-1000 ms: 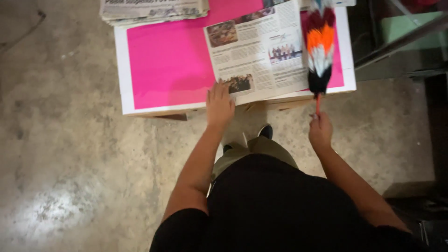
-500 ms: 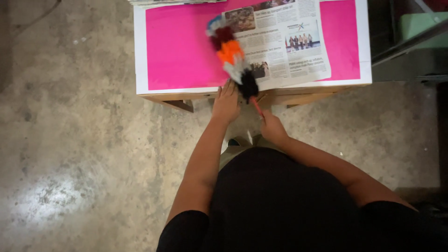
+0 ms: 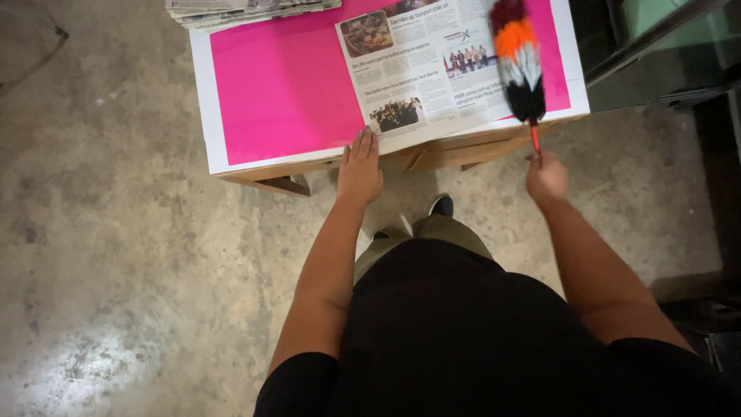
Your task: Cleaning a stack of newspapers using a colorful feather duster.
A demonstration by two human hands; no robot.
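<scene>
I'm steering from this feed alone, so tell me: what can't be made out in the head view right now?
- Feather duster: blurred by motion, tip cut off by the top edge.
- Right hand: grip on the red handle seen only from behind.
- Stack of newspapers: mostly cut off by the top edge.
- Newspaper: small print too fine to read.
- Left hand: fingertips at the table edge; contact unclear.

- Stack of folded newspapers (image 3: 251, 11) lay at the bench's far left corner, partly cut off by the frame's top edge.
- Bench (image 3: 270, 174) was wooden, covered by a pink sheet (image 3: 282, 85) with a white border.
- Concrete floor (image 3: 116, 270) was mottled grey, with a shiny patch at lower left.
- Dark glass-fronted cabinet (image 3: 664, 54) stood to the right, just beside the bench.
- Dark shoe (image 3: 441, 205) showed below the bench edge.
</scene>
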